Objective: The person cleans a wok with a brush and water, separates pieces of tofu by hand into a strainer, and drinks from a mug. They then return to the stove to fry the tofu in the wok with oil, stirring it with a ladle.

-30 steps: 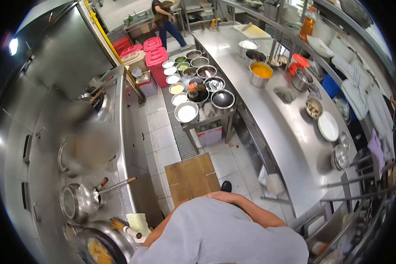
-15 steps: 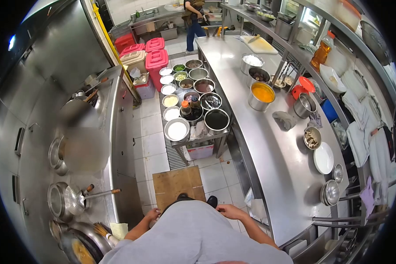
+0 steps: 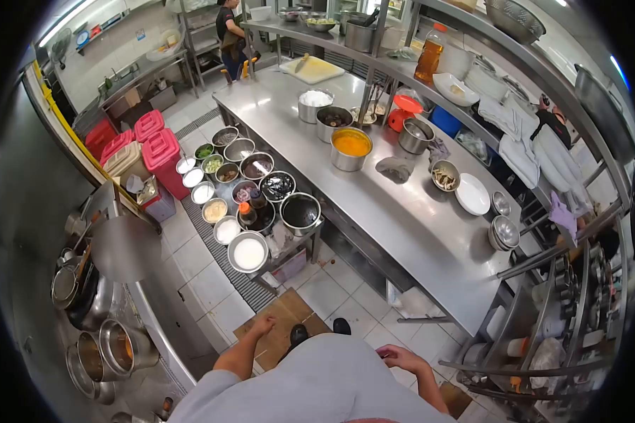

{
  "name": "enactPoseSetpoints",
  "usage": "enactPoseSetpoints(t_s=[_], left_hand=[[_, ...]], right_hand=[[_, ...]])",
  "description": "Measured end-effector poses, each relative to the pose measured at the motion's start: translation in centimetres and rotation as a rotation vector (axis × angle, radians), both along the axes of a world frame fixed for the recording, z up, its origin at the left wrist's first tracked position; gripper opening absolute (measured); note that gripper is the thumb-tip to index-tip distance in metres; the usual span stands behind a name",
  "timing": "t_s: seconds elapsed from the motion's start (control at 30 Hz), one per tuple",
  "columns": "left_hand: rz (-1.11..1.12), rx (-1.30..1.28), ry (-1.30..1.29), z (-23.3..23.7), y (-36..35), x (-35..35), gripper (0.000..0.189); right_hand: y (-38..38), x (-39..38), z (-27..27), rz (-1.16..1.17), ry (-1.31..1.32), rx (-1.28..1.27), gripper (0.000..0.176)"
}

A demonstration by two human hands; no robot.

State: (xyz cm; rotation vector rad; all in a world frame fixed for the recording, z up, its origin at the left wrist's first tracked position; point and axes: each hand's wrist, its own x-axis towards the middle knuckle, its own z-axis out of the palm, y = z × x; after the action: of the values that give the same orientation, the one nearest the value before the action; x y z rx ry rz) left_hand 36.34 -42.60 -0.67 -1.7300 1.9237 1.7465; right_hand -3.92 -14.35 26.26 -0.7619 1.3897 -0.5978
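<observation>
My left hand [image 3: 263, 325] hangs over the brown floor mat [image 3: 283, 321], left of my grey shirt [image 3: 331, 377], its fingers loosely bent and no object visible in it. Beside my right hip is my right hand [image 3: 400, 357], above the tiled floor, with thumb and fingers slightly apart and nothing clear between them. Nearest ahead stands a low table of metal bowls: one with white contents [image 3: 248, 253], one with dark liquid [image 3: 300, 213], and a bottle with an orange cap [image 3: 246, 213].
A long steel counter [image 3: 416, 243] on the right holds a pot of orange liquid [image 3: 351, 147], a white plate [image 3: 472, 194] and a cutting board [image 3: 312, 69]. The stove side with pots [image 3: 125, 347] is at left. Pink bins [image 3: 165, 158] stand beyond. Another person [image 3: 231, 35] is at the back.
The view has turned to the right, so the counter and bowls appear further left. My left hand has moved forward, away from my waist. The other person appears further left.
</observation>
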Motion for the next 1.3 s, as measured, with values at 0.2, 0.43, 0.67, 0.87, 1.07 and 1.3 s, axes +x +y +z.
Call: enactPoseSetpoints(t_s=[0.2,0.43,0.67,0.87,1.07,1.3], left_hand=[[-0.119,-0.036,0.06,-4.0,-2.5,-1.2,0.037],[-0.461,-0.383,0.098,-4.2,0.5,-1.1,0.035],[-0.937,-0.303,0.053,-8.5,-0.3,-9.8,0.04],[-1.06,-0.485,-0.179,-4.2,5.3,-9.3,0.033],[-0.887,-0.381,-0.57,10.3,13.3,-13.1,0.026],[-0.517,-0.182,0.021,4.1,16.8,-15.8,0.04]], right_hand=[[14.3,4.2,-12.2,-0.948,0.048,0.192,0.027],[36.1,13.5,-23.5,-0.812,-0.128,0.647,0.031],[31.0,8.5,-33.2,-0.574,0.588,0.105,0.033],[26.1,-1.2,-28.3,-1.149,0.125,-0.023,0.034],[33.3,-4.0,-36.3,-0.773,-0.142,0.383,0.036],[28.5,-5.4,-27.7,-0.62,0.024,0.556,0.037]])
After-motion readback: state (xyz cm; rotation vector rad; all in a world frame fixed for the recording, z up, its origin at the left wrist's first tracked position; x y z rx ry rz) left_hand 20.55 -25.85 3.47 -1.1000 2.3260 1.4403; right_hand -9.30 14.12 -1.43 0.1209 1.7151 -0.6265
